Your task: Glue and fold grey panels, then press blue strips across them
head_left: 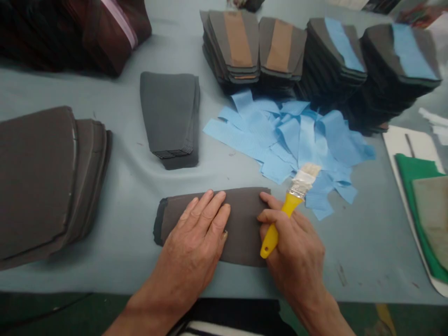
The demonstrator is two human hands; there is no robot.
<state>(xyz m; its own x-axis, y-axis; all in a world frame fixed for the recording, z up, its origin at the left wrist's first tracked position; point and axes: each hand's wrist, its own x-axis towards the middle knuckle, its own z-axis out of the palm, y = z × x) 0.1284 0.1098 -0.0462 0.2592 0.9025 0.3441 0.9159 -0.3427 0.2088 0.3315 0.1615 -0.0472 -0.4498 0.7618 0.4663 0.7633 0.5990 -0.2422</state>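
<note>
Dark brown panel (243,228) found pressed flat near the table's front edge, brush (293,201) carried in the right hand (297,240)

Head view: The panel is laid lengthwise across the table (133,186), directly before the person, with a band of table surface seen between its near edge and the table's front edge. Whether it is one layer or several cannot be told. A black strip (159,223) is seen along its left end. The panel is covered in part by the left hand (198,233), which is spread palm down and closed on nothing. The yellow handle of the brush is clamped in the right hand, whose fingertips are set at the panel's right edge. The bristles are pointed away from the person, over the pile of blue strips (280,135); contact there cannot be told.

Beyond the far edge, only a narrow gap is left to the grey stack (170,112). A wider gap is seen on the left, up to the large brown stack (37,177). The broadest room is noted between the right hand and the white board (416,137). The far side is bounded by four strip-topped stacks (278,46).
</note>
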